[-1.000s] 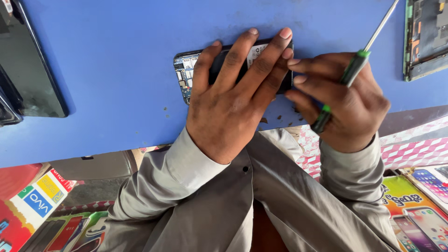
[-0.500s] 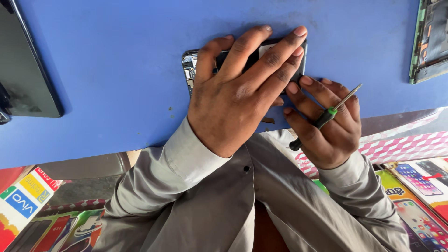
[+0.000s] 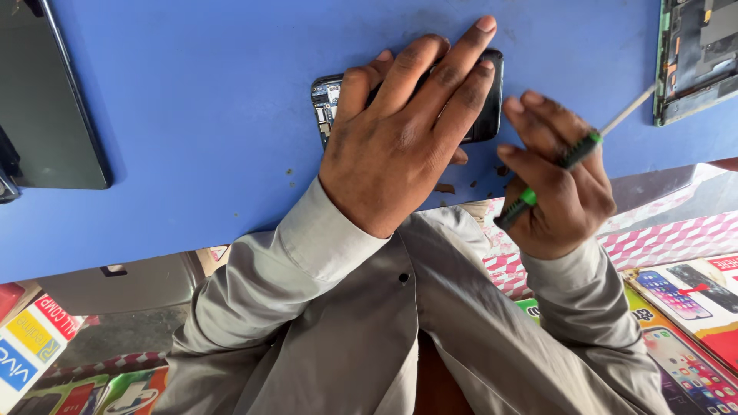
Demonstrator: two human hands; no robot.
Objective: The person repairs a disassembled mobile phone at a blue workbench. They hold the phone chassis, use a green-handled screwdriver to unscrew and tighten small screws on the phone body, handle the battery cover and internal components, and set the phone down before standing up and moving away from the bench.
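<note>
An opened black phone (image 3: 486, 100) lies on the blue table (image 3: 200, 138), its circuit board exposed at the left end. My left hand (image 3: 407, 131) lies flat over it, fingers spread, pressing it down. Just to the right, my right hand (image 3: 557, 180) is closed round a thin screwdriver (image 3: 573, 154) with a black and green handle. Its metal shaft points up and right, away from the phone. My thumb reaches toward the phone's lower right corner.
A dark slab-like device (image 3: 46, 100) lies at the table's left edge. Another opened device with a green frame (image 3: 696, 58) sits at the top right. Small dark specks (image 3: 446, 187) lie near the table's front edge. Colourful boxes (image 3: 680, 307) show below the table.
My right hand has shifted right and lifted off the phone's edge, tilting the screwdriver further to the right. My left hand stays pressed on the phone.
</note>
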